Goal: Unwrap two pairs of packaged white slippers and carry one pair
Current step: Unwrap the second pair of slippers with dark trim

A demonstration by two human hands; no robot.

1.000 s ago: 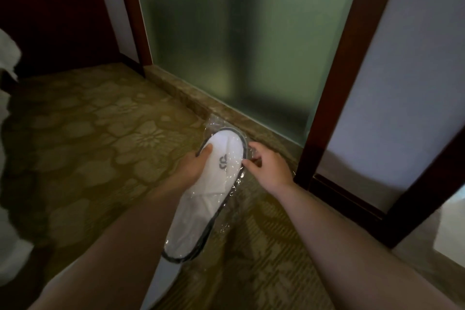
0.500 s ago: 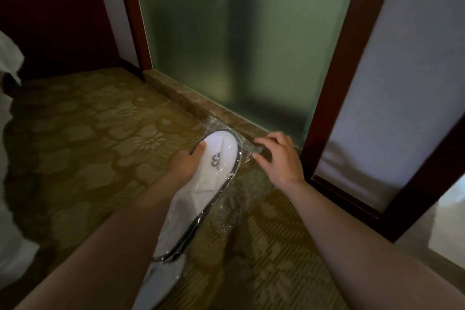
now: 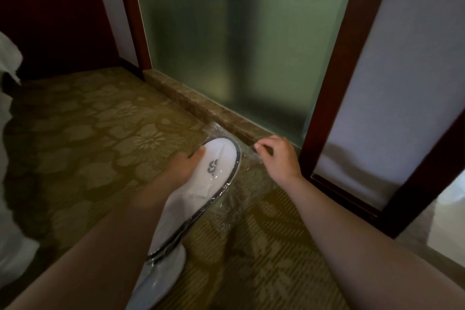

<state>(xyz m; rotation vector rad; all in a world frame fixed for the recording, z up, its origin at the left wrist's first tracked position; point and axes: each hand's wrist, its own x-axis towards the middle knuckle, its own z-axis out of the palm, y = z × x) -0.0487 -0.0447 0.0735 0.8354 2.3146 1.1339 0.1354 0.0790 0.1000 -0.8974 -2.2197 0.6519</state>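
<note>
A pair of white slippers (image 3: pixel 201 191) with dark trim and a small dark logo lies in a clear plastic wrapper (image 3: pixel 251 184), held above the carpet. My left hand (image 3: pixel 185 167) grips the slippers near the toe end, thumb on top. My right hand (image 3: pixel 276 158) is off to the right of the toe, its fingers pinching the loose edge of the wrapper and stretching it away from the slippers. A second white slipper package (image 3: pixel 161 277) shows below the first, under my left forearm.
Patterned olive carpet (image 3: pixel 88 146) covers the floor. A stone sill (image 3: pixel 201 106) runs under a frosted glass panel (image 3: pixel 226 33) with dark wooden frames (image 3: pixel 334 58). White fabric (image 3: pixel 10 209) hangs at the left edge.
My right hand has moved right, away from the slipper toe, pulling the plastic wrapper out with it. My left hand keeps its hold on the slippers.
</note>
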